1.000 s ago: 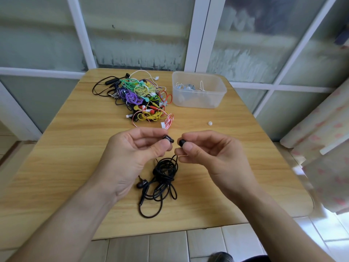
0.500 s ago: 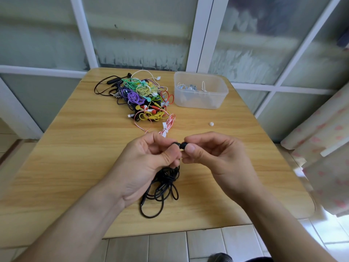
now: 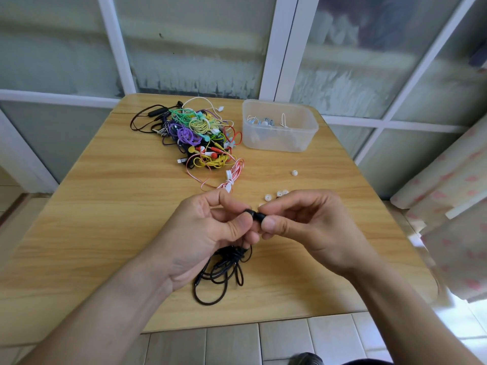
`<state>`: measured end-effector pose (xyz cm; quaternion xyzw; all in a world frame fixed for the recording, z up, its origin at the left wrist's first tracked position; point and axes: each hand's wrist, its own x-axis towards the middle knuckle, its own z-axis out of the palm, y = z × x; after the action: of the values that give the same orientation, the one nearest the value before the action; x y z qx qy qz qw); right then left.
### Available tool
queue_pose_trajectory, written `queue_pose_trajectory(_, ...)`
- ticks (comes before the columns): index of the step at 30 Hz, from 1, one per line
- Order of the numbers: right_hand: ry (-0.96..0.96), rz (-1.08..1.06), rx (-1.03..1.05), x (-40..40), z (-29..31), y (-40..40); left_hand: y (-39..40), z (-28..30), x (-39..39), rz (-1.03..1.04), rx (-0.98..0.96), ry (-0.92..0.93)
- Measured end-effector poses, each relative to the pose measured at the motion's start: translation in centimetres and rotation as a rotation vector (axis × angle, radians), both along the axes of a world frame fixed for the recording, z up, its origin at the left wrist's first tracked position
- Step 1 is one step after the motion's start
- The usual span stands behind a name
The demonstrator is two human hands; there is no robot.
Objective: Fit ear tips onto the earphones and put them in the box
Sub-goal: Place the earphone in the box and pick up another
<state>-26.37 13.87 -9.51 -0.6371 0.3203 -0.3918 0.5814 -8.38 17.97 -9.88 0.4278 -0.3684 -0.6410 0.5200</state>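
My left hand (image 3: 203,233) pinches a black earbud (image 3: 250,213) between thumb and fingers. My right hand (image 3: 308,225) pinches a black ear tip (image 3: 261,217) and holds it against that earbud. The black cable (image 3: 224,272) of these earphones hangs from my left hand and lies coiled on the wooden table (image 3: 105,219). A clear plastic box (image 3: 279,126) stands at the back right with pale earphones inside. Several white ear tips (image 3: 279,194) lie on the table just beyond my right hand, and one more white ear tip (image 3: 294,172) lies farther back.
A tangled heap of coloured earphones (image 3: 197,133) lies at the back middle of the table, with a red-and-white striped cable (image 3: 232,177) trailing toward my hands. Window frames stand behind the table. A patterned curtain (image 3: 448,206) hangs at the right edge.
My hands have come together: the gap between the earbud and the ear tip has closed and they touch now. Both hands sit slightly lower over the coiled cable.
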Motion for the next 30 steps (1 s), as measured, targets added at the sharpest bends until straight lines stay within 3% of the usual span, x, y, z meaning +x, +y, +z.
queue_pose_trajectory(5, -0.011, -0.011, -0.109, 0.2, -0.2, -0.1, 0.0, 0.1, 0.0, -0.05, 0.059, 0.068)
queue_pose_trajectory(9, -0.042, -0.028, -0.067, 0.4, -0.1, 0.2, 0.2, 0.5, 0.0, -0.065, 0.018, 0.077)
queue_pose_trajectory(16, -0.027, -0.095, 0.053, 1.1, 0.0, 1.0, 0.0, -0.3, -0.3, 0.171, -0.384, -0.407)
queue_pose_trajectory(22, 0.021, -0.101, 0.049, 1.5, 0.0, 0.9, 0.1, -0.9, -0.1, 0.266, -0.527, -0.644)
queue_pose_trajectory(30, -0.005, -0.101, -0.087, 1.0, -0.3, 0.4, -0.1, -0.7, 0.4, 0.169, -0.447, -0.448)
